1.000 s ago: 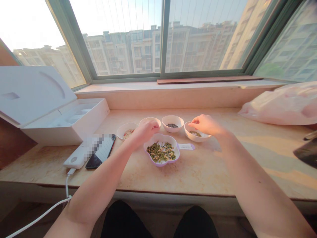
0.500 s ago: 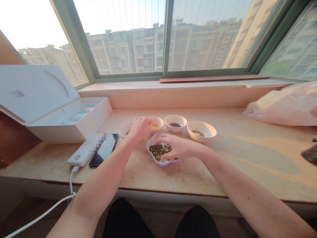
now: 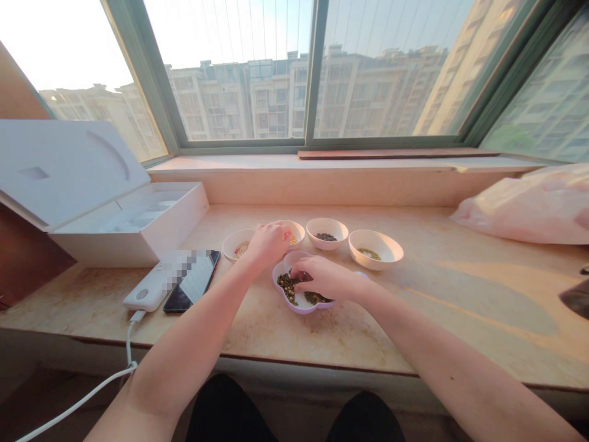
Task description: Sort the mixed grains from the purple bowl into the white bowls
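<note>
My right hand [image 3: 323,278] reaches down into a lilac flower-shaped dish [image 3: 301,309], its fingertips among a mix of green beans and dark seeds [image 3: 288,287]. The hand hides the middle of the dish. My left hand [image 3: 270,244] curls downward between a white bowl of pale flakes [image 3: 235,244] and a white bowl of yellow grains [image 3: 298,230], covering part of both. Behind the dish stands a white bowl of dark seeds [image 3: 327,229]. To its right is a white bowl holding a few olive-green seeds [image 3: 375,249].
An open white box [image 3: 133,227] with its lid raised stands at the left of the stone sill [image 3: 414,294]. A white power bank [image 3: 147,286] with a cable lies against a smartphone [image 3: 193,282]. A pale pink plastic bag [image 3: 529,212] lies at the right.
My right hand has moved left from the rim of the dish into the seeds, and more white dish bottom shows. My left hand has shifted slightly right, over the yellow-grain bowl.
</note>
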Demonstrator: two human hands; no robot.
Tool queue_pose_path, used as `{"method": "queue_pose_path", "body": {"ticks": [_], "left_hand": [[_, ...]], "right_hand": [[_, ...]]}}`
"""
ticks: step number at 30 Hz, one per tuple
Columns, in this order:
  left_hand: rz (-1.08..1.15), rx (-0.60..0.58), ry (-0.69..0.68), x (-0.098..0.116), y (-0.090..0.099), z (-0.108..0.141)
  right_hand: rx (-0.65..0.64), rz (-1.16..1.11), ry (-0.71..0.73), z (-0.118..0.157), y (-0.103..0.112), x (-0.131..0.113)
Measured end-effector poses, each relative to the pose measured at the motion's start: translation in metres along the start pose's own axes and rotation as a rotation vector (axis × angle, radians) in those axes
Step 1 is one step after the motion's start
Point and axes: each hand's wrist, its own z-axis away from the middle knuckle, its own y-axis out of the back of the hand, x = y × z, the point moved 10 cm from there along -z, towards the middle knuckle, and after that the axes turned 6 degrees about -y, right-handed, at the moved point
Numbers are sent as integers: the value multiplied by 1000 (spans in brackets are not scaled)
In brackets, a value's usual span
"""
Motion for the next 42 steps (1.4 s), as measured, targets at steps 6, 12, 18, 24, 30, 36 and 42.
{"method": "queue_pose_path", "body": {"ticks": [6,12,18,24,30,36,42], "left_hand": [[41,17,-14,2,1,1],[98,24,-34,4,2,2],[113,44,-77,5,0,1],[110,57,-88,4,3,-1],[129,84,-76,5,5,1],[169,95,-75,2,3,1],[238,-22,-226,32,4,5]], "right_hand": [[54,-119,97,-3,1,3],[84,-136,99,0,7,0],[92,-174,85,4,15,-5],[130,-317,40,3,21,5],[123,-589,-87,3,25,20],[124,-639,-119,5,32,21],[384,-301,-140,21,83,40]]}}
